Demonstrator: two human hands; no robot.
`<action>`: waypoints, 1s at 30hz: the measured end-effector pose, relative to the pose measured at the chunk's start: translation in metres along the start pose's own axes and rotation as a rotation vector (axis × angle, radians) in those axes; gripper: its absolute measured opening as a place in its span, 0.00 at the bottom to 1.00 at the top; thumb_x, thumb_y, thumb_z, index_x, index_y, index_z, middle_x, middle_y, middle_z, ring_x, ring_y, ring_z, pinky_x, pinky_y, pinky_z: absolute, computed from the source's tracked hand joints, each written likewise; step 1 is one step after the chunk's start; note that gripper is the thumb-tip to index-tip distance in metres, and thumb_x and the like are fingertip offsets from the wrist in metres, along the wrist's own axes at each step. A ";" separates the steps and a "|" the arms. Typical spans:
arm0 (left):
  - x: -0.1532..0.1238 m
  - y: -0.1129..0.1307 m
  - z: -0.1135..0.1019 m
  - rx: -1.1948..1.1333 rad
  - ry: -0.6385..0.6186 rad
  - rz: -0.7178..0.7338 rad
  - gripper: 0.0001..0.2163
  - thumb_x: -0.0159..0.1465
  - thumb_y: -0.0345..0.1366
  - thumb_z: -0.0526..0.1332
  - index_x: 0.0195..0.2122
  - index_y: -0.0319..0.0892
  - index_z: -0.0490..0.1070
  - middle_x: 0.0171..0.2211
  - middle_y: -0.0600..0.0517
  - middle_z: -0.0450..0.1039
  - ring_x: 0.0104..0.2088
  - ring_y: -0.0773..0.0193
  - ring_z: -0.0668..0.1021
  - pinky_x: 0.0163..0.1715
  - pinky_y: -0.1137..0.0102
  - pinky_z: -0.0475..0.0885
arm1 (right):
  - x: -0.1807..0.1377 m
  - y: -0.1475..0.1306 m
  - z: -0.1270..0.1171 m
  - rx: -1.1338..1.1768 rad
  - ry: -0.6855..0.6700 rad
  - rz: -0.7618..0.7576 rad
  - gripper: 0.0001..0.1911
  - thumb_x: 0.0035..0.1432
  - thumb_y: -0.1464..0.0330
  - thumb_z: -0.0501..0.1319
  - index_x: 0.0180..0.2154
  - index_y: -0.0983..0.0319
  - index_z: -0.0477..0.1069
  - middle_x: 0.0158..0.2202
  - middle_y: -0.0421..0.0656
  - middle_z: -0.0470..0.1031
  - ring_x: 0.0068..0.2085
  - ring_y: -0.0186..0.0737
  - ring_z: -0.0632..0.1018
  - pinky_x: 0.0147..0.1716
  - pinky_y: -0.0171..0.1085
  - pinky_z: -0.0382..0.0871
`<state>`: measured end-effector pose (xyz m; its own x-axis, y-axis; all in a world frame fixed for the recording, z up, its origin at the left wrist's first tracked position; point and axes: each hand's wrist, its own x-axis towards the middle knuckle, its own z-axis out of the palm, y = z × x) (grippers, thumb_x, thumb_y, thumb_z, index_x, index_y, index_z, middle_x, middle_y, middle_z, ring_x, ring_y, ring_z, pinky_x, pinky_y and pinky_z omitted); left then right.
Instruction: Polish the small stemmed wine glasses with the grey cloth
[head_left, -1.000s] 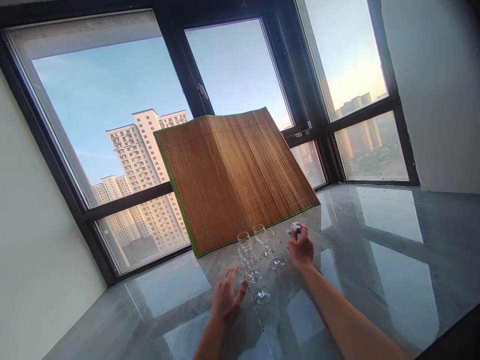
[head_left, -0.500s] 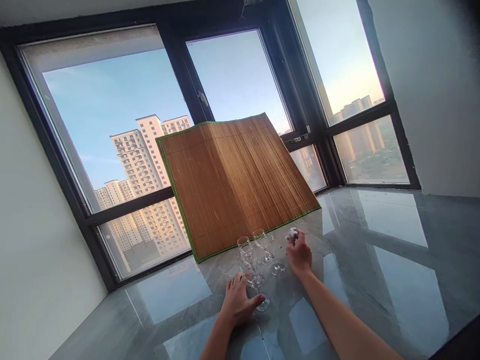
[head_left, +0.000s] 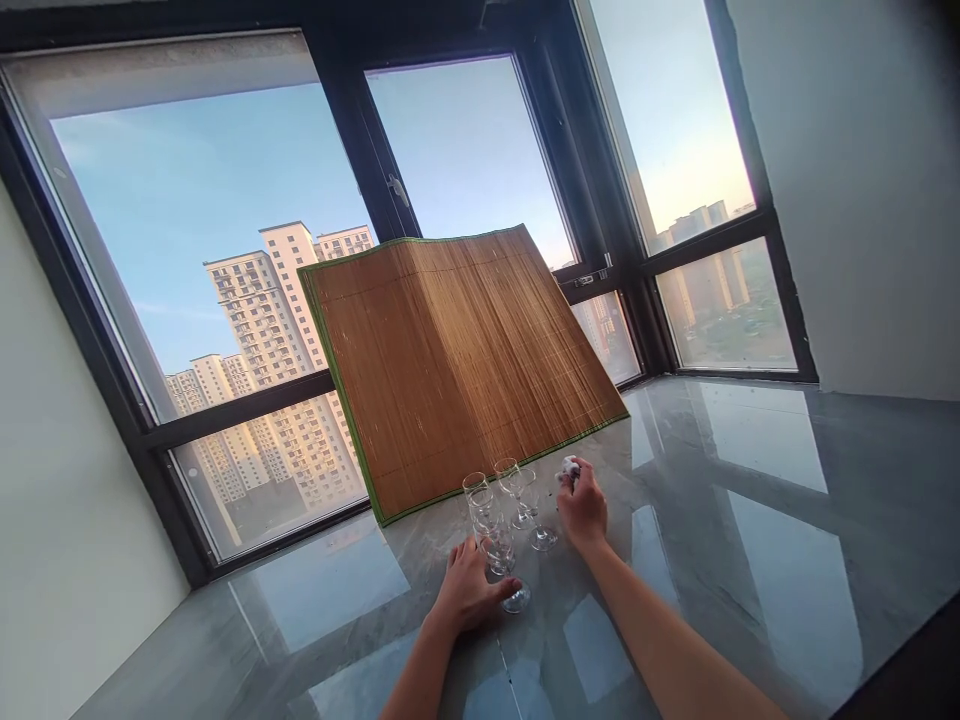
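Several clear stemmed glasses (head_left: 543, 538) stand upright, close together, on the glossy grey surface. My left hand (head_left: 466, 588) rests low at the near left side of the group, thumb and fingers apart. Its thumb lies at the foot of the nearest glass (head_left: 517, 600), and its fingertips are beside the glasses' lower parts; whether they press on the glass I cannot tell. To the right of the group, my right hand (head_left: 585, 510) is closed on a small white crumpled wad (head_left: 568, 468), which pokes out above the fingers. The wad's material is too small to make out.
Behind the glasses a brown bamboo mat (head_left: 457, 370) with green edging leans against the dark window frame (head_left: 337, 130). The grey tiled surface (head_left: 720, 560) carries bright window reflections. White walls (head_left: 862, 200) stand at both sides.
The view has turned slightly, so everything sits a little further left. Both hands keep about the same places by the glasses, and the right one still grips the white wad.
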<state>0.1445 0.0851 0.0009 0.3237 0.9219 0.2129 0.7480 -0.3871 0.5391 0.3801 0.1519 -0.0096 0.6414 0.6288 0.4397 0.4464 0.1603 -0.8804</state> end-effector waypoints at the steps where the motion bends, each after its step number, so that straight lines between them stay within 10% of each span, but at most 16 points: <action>1: 0.001 -0.001 0.000 0.014 -0.005 0.003 0.37 0.50 0.61 0.64 0.58 0.47 0.69 0.59 0.44 0.67 0.59 0.43 0.65 0.63 0.56 0.49 | 0.000 0.000 0.000 -0.001 -0.004 0.000 0.19 0.62 0.68 0.51 0.54 0.61 0.65 0.47 0.49 0.77 0.40 0.45 0.77 0.35 0.37 0.63; 30: 0.014 0.000 0.011 0.226 -0.111 0.043 0.36 0.61 0.59 0.54 0.66 0.46 0.59 0.68 0.45 0.54 0.68 0.45 0.54 0.66 0.53 0.40 | -0.003 0.000 0.003 -0.012 -0.073 -0.020 0.17 0.63 0.69 0.52 0.53 0.60 0.65 0.47 0.48 0.77 0.40 0.43 0.77 0.36 0.36 0.61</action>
<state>0.1552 0.0981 -0.0048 0.4100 0.9021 0.1345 0.8386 -0.4308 0.3333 0.3765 0.1521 -0.0117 0.5853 0.6795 0.4425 0.4665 0.1643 -0.8692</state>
